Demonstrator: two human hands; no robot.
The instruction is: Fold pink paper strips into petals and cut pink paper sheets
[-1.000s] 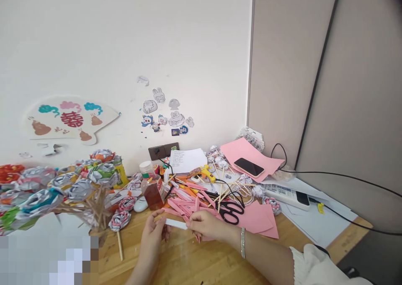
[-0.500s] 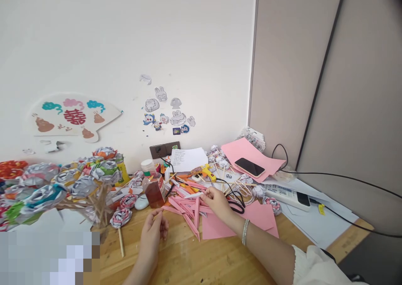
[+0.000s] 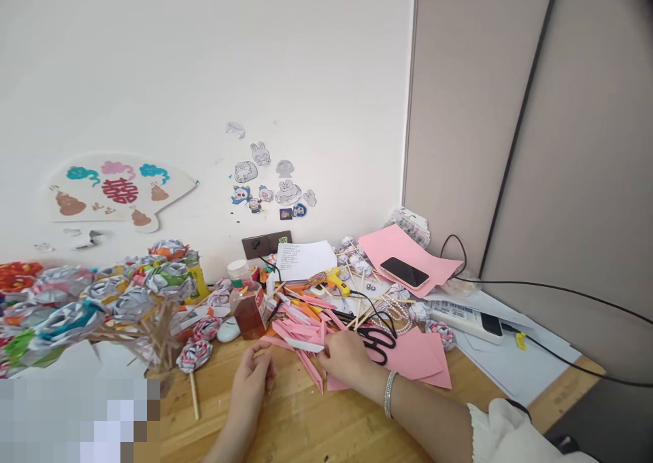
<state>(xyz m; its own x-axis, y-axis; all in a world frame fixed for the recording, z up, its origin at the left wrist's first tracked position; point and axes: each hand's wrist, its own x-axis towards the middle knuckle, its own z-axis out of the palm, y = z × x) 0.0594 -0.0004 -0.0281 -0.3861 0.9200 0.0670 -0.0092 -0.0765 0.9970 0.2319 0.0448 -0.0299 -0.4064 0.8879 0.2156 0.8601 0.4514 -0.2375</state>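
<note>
A person's right hand rested at a pile of pink paper strips midway between the worktop's back and near edges, beside a white strip atop the pile; whether its fingers gripped anything could not be told. The left hand, slack and half-curled, hovered nearer the front edge. Scissors lay toward the right edge.

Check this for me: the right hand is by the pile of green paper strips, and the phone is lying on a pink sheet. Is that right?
Not quite: the head view shows that the paper strips by the right hand are mostly pink, not green. The phone is indeed lying on a pink sheet.
</note>
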